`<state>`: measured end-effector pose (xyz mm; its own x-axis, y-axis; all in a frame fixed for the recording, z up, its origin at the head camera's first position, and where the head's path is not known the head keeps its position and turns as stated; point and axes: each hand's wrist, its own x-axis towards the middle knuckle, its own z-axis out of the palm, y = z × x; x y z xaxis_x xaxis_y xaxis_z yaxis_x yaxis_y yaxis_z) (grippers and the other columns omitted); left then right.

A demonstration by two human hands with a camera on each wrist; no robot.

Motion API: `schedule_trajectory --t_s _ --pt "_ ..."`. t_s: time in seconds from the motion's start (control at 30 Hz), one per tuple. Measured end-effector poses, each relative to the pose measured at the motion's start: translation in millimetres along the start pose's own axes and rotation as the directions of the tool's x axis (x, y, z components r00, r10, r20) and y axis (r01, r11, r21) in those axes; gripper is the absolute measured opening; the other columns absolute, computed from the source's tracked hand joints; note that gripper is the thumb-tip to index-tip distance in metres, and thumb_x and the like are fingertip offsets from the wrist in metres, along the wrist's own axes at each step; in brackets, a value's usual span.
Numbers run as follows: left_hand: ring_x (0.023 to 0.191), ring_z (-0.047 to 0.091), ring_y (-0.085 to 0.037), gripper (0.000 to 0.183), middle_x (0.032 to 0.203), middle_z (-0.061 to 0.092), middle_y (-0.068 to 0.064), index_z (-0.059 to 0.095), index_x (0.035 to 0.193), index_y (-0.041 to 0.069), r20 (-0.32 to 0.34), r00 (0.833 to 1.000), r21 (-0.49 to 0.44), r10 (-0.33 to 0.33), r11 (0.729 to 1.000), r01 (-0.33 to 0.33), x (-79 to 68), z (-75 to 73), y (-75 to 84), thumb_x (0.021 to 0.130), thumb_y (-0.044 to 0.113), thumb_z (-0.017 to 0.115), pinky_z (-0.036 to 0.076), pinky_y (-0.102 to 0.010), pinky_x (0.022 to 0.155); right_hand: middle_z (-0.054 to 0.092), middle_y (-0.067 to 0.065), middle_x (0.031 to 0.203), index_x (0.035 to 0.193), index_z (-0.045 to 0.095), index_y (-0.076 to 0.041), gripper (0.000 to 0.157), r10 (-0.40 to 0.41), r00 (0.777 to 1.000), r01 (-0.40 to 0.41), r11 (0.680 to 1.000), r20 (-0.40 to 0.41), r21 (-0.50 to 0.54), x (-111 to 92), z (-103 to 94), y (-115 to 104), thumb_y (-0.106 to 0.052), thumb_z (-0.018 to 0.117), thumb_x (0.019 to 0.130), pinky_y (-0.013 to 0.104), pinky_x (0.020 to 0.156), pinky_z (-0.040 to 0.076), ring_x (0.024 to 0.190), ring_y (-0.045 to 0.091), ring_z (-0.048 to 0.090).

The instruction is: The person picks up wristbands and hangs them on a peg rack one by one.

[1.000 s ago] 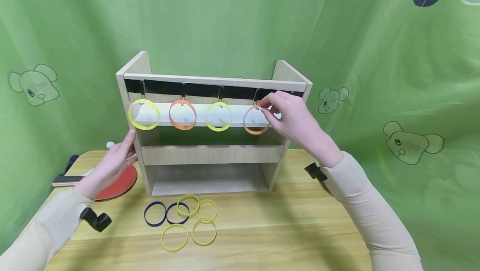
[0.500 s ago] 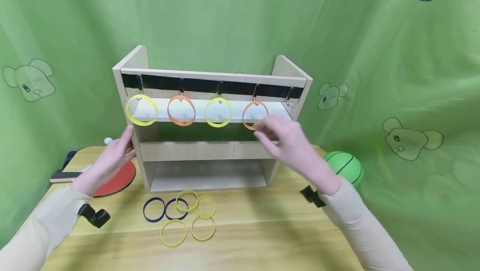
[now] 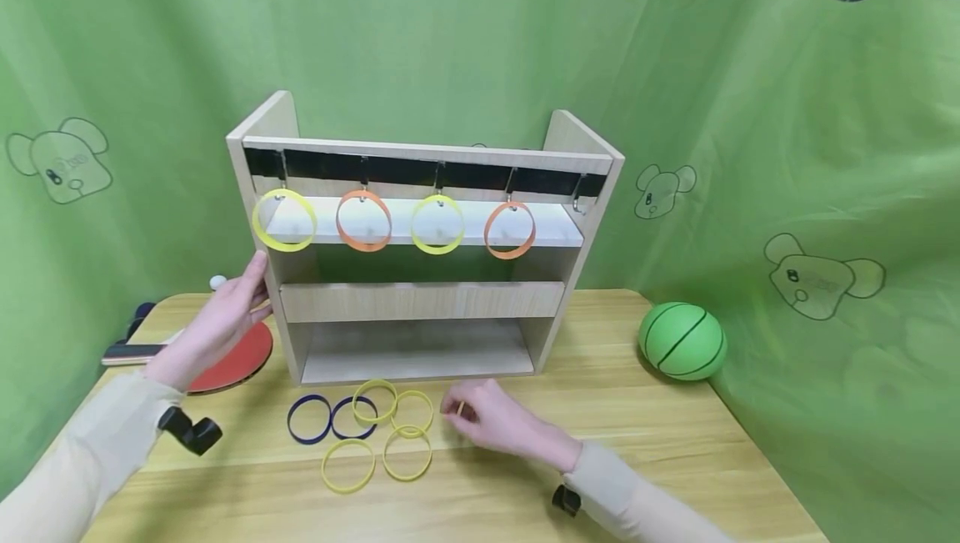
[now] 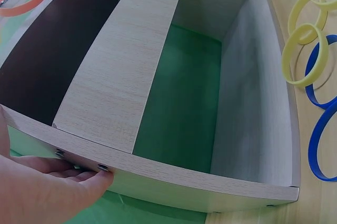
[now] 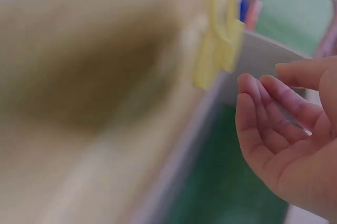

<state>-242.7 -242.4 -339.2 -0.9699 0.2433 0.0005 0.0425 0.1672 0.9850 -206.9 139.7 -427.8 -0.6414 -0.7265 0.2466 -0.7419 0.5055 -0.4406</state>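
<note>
On the table, my right hand (image 3: 487,416) hovers just right of a yellow ring (image 3: 431,414). In the right wrist view its thumb and fingers are loosely bent and apart, with nothing between them. Other thin yellow rings and two dark blue rings (image 3: 289,422) lie on the tabletop beside it. My left hand (image 3: 225,314) presses its fingers on the outer side of the wooden shelf (image 4: 205,182). From hooks on the shelf's black strip hang a yellow ring (image 3: 258,230), an orange ring (image 3: 340,226), another yellow ring (image 3: 413,230) and another orange ring (image 3: 487,234).
A bare hook (image 3: 577,197) is at the strip's right end. On the right of the table (image 3: 637,476) sits a green ball (image 3: 682,341). A red paddle (image 3: 240,359) and a small white ball (image 3: 217,283) are at the left. A green curtain (image 3: 420,34) hangs behind.
My right hand has left the rightmost orange ring, which hangs on its hook, and has come down to the table beside the yellow rings. The left hand stays against the shelf.
</note>
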Motion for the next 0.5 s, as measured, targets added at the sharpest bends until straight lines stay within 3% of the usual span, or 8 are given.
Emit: schedule_trajectory --t_s 0.2,0.5 --pt "0.153 -0.003 -0.043 0.094 0.165 -0.010 -0.021 -0.008 0.156 -0.001 0.005 1.000 0.008 0.003 1.000 -0.003 -0.4 -0.2 -0.5 0.099 0.068 0.018 0.008 -0.059 0.126 0.074 0.007 0.087 0.096 0.071 -0.002 0.008 0.097 0.988 -0.106 0.992 0.118 0.067 -2.3 26.5 8.4 -0.005 0.066 0.091 0.006 0.069 0.055 0.073 -0.002 0.062" --pt "0.153 -0.004 -0.042 0.093 0.165 -0.010 -0.020 -0.008 0.157 0.001 0.010 1.000 0.023 0.006 1.000 -0.006 0.0 -0.7 -0.6 0.099 0.068 0.018 0.008 -0.059 0.126 0.074 0.004 0.083 0.093 0.074 -0.006 0.008 0.159 0.973 -0.182 0.975 0.169 0.131 2.6 37.3 14.9 -0.014 0.070 0.090 0.007 0.068 0.052 0.069 -0.008 0.055"
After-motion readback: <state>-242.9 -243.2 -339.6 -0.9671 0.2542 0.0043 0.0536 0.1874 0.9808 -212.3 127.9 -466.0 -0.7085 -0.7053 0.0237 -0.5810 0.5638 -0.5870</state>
